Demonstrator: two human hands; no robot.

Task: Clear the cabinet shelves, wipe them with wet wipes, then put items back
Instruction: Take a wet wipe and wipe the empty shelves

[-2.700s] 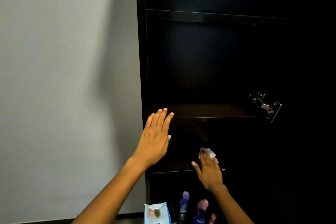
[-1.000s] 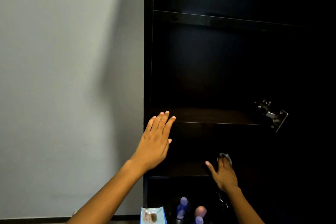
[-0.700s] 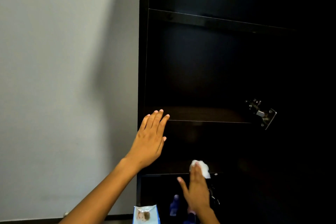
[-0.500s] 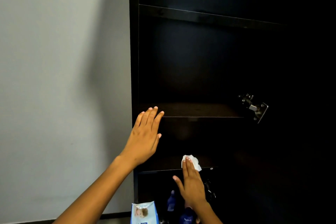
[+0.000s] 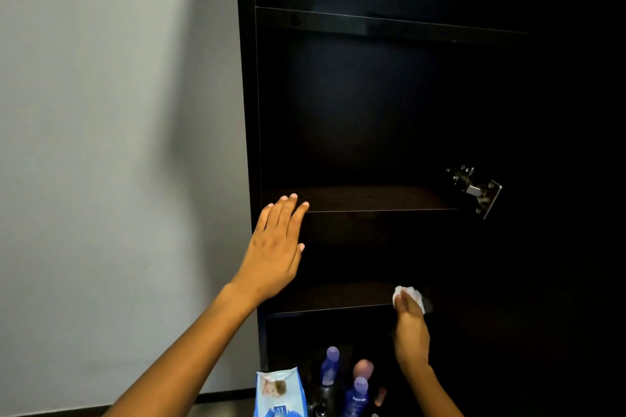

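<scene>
A pale grey wall (image 5: 111,145) fills the left of the view, up to the left side panel of a dark cabinet (image 5: 244,78). The left forearm rises from the bottom edge, slanting up and to the right, and the left hand (image 5: 276,247) lies flat, back toward the camera, over the cabinet's left front edge. Its fingers (image 5: 288,210) are straight and close together, holding nothing, with the tips reaching the front left corner of the middle shelf (image 5: 372,201); the thumb sticks out to the right. Whether the palm actually presses the panel cannot be told.

Below, at the bottom edge, a blue wet-wipe pack (image 5: 279,393) is cut off by the frame, and just right of it stand purple-capped bottles (image 5: 330,366), in the dim space under the lower shelf (image 5: 332,298); their bodies are hard to make out.

Further right, the right forearm comes up from the bottom edge, and the right hand (image 5: 410,332) reaches to the lower shelf's front edge, toward its right end. Its fingers, laid together and nearly straight, press a crumpled white wet wipe (image 5: 408,294) against the shelf; the hand covers part of the wipe.

A metal door hinge (image 5: 477,189) shows at the right end of the middle shelf. The cabinet's right side and upper shelf (image 5: 389,22) fade into darkness.
</scene>
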